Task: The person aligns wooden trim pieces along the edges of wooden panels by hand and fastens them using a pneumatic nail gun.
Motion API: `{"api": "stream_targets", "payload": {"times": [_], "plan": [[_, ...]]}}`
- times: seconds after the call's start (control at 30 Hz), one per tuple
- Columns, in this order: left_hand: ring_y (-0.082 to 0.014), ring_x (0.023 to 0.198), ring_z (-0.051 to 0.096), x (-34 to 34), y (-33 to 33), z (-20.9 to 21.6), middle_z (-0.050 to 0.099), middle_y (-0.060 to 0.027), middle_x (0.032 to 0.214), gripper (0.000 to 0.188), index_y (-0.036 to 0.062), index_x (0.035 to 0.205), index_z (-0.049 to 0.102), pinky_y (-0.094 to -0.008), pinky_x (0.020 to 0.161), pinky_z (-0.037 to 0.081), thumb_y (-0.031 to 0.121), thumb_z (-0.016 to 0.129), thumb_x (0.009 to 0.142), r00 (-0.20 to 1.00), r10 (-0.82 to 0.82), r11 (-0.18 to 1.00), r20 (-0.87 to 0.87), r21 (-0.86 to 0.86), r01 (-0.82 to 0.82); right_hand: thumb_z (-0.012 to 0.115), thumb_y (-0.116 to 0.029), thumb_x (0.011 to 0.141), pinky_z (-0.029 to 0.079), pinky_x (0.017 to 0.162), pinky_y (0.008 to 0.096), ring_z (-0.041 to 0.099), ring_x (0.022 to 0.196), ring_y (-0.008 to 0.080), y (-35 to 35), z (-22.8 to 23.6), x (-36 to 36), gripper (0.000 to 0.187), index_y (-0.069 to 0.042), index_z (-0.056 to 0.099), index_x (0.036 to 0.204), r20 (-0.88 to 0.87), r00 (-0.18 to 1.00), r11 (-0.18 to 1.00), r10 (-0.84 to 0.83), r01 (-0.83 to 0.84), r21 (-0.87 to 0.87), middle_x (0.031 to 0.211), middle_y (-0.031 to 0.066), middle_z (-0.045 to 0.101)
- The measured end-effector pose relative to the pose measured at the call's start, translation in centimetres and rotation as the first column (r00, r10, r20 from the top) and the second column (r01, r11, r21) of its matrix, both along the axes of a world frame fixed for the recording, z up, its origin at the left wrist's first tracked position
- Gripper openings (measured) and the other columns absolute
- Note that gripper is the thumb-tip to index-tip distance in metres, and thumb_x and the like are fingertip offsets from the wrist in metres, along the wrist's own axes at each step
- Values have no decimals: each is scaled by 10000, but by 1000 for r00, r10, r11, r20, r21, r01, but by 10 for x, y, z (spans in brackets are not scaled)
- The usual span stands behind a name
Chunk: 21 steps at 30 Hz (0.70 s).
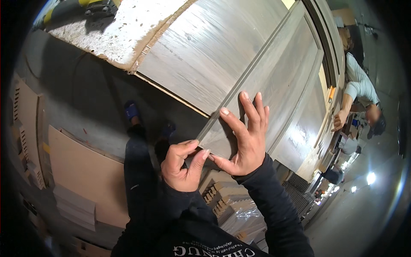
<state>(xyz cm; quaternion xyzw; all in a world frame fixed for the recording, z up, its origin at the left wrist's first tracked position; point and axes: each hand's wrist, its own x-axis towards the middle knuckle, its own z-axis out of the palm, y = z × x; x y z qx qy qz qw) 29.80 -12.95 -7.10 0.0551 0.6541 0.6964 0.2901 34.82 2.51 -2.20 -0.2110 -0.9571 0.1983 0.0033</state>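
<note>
A grey wood-grain cabinet door (274,96) with a raised frame lies slanting across the work surface, its near corner toward me. My left hand (184,165) is closed at that corner, the curled forefinger and the thumb pinching its edge. Whether anything small sits between the fingertips is too hard to make out. My right hand (246,139) rests on the door's face with its fingers spread, the thumb reaching along the near edge to beside the left thumb. Beneath the door is a wide grey panel (188,55) of similar finish.
A worn white board (115,38) with a brown edge adjoins the panel, a black-and-yellow bar (70,15) above it. Below me are stacked cardboard pieces (222,192); a beige sheet (85,167) stands at left. Another person (361,81) leans over the far right, near an orange-handled tool (331,94).
</note>
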Motion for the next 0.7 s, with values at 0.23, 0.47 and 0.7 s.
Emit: {"api": "stream_targets", "payload": {"times": [0.23, 0.47, 0.7], "plan": [[-164, 915, 611, 2, 5, 3, 632, -146, 988, 356, 7, 1098, 437, -281, 828, 470, -89, 616, 806, 981, 22, 977, 194, 203, -62, 814, -534, 549, 14, 1087, 554, 184, 1377, 392, 7, -2, 8, 955, -123, 407, 1309, -165, 986, 993, 14, -33, -110, 1429, 172, 332], [-148, 893, 619, -11, -3, 4, 645, -123, 976, 377, -20, 1125, 503, -266, 809, 479, -57, 663, 786, 991, -108, 990, 72, 97, 101, 853, -453, 545, 246, 1076, 493, 401, 1279, 345, -3, 8, 20, 897, -11, 496, 1239, -79, 997, 998, -21, 16, -64, 1322, 222, 448], [-176, 824, 652, -39, -2, -2, 664, -129, 919, 337, -10, 1048, 621, -267, 725, 508, -19, 731, 729, 963, -253, 961, -90, 91, 261, 863, -382, 554, 347, 1035, 454, 528, 1164, 316, -8, 5, 33, 773, 3, 583, 1164, -137, 991, 1000, -8, 6, -15, 1197, 194, 562]]}}
